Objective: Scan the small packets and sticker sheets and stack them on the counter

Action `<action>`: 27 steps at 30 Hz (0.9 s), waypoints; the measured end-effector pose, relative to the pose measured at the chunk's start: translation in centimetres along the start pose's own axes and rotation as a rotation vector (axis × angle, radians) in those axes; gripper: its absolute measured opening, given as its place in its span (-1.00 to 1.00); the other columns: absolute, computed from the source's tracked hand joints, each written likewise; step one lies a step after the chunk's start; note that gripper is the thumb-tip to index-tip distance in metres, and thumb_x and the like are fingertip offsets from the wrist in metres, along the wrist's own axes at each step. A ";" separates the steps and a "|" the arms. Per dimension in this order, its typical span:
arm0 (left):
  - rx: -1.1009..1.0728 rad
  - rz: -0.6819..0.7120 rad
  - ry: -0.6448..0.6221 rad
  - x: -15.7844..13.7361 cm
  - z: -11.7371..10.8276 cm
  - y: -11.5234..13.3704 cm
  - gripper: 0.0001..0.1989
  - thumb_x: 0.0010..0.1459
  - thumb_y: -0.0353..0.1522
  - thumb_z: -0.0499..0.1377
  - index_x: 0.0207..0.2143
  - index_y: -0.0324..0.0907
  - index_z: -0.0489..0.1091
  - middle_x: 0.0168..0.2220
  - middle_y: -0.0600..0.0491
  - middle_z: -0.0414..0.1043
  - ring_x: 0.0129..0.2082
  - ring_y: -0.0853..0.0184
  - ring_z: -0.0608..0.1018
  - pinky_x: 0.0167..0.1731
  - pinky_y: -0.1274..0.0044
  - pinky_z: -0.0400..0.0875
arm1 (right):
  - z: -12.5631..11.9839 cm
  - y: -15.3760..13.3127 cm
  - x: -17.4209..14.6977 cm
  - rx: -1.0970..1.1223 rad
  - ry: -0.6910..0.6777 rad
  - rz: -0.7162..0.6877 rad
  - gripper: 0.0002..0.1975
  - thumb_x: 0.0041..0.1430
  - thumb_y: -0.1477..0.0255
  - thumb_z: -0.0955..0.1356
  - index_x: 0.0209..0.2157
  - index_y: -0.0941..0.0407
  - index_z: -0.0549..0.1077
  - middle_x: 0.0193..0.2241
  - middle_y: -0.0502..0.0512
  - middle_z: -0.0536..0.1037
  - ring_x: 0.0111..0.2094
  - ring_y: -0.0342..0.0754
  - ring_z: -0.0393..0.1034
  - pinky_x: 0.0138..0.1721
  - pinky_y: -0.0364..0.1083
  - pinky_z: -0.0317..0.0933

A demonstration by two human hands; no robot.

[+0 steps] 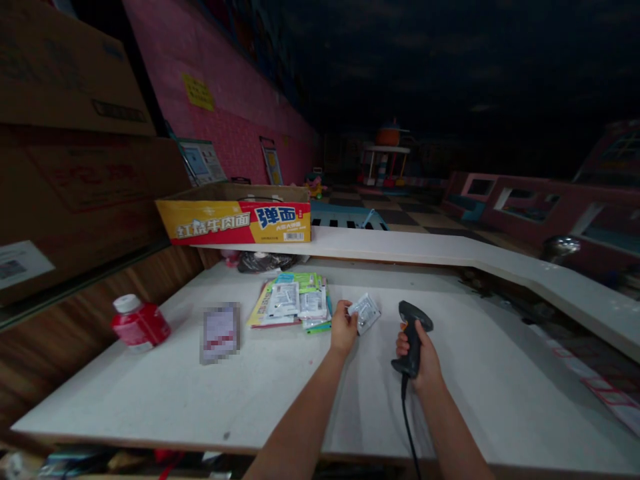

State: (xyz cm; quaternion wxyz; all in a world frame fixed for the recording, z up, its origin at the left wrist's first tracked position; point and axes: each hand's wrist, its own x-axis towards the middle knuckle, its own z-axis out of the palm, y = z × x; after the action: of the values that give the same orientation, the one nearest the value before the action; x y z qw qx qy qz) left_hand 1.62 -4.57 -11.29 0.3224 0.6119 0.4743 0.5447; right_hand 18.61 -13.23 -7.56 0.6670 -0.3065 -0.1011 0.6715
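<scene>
My left hand (344, 328) pinches a small silvery-white packet (367, 313) by its left edge, above the white counter (280, 387). The packet is tilted, with fine print that I cannot read. My right hand (424, 357) is wrapped round the handle of a black barcode scanner (413, 340), whose head is at the top. Its cable (407, 417) runs down past the counter's front edge. Just left of my left hand lies a pile of packets (295, 300), with white ones on top of green and yellow ones.
A red bottle with a white cap (140, 325) lies tilted at the left, beside a blurred-out card-like item (220, 332). A yellow and red noodle carton (240, 220) sits on the raised back ledge (400, 243). Large brown cardboard boxes (85, 180) are stacked at the left.
</scene>
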 end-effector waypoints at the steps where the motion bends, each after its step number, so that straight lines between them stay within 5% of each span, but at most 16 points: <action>1: 0.004 0.007 -0.003 0.0 -0.1 0.1 -0.83 0.09 -0.39 0.07 -0.22 -0.15 0.21 -0.47 0.18 0.25 -0.53 0.45 0.32 -0.49 0.61 0.20 | -0.4 0.0 0.4 0.082 -0.028 0.012 -0.63 -0.07 0.23 0.49 -0.35 0.16 0.35 -0.67 -0.14 0.30 -0.70 -0.32 0.14 -0.72 -0.34 0.08; 12: -0.054 0.044 0.029 -2.0 -0.8 2.3 -0.88 0.09 -0.30 0.12 -0.38 -0.16 0.25 -0.49 0.18 0.26 -0.52 0.46 0.31 -0.49 0.62 0.17 | -2.3 0.5 0.9 0.289 -0.119 0.058 -0.70 -0.02 0.34 0.47 -0.30 0.15 0.34 -0.61 -0.14 0.25 -0.67 -0.29 0.14 -0.71 -0.31 0.15; 18: -0.134 0.010 0.381 -0.6 -6.8 4.4 -0.78 -0.03 -0.25 0.21 -0.46 -0.14 0.21 -0.53 0.19 0.25 -0.54 0.44 0.36 -0.50 0.61 0.25 | -2.6 0.5 1.2 0.280 -0.141 0.049 -0.68 -0.02 0.36 0.47 -0.27 0.14 0.33 -0.60 -0.14 0.25 -0.66 -0.29 0.15 -0.70 -0.31 0.17; 22: 0.123 -0.046 0.414 2.4 -11.5 5.0 -0.82 -0.06 -0.30 0.19 -0.52 -0.13 0.20 -0.60 0.20 0.24 -0.56 0.41 0.40 -0.50 0.59 0.25 | -2.3 0.5 1.0 0.270 -0.147 0.040 -0.69 -0.02 0.36 0.48 -0.29 0.13 0.34 -0.60 -0.15 0.25 -0.66 -0.29 0.15 -0.70 -0.31 0.18; 27: 0.472 -0.116 0.381 3.4 -13.8 5.7 -0.86 -0.02 -0.34 0.14 -0.53 -0.12 0.19 -0.61 0.17 0.27 -0.52 0.34 0.42 -0.44 0.54 0.24 | -2.2 0.5 0.8 0.228 -0.145 0.022 -0.66 -0.07 0.35 0.50 -0.29 0.12 0.34 -0.60 -0.15 0.25 -0.66 -0.27 0.15 -0.72 -0.28 0.18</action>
State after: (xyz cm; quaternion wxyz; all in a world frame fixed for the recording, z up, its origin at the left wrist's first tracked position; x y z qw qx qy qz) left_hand -10.63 -5.08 -2.12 0.1074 0.5286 0.6738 0.5050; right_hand 19.48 -13.12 -9.77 0.6810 -0.1804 -0.0689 0.7064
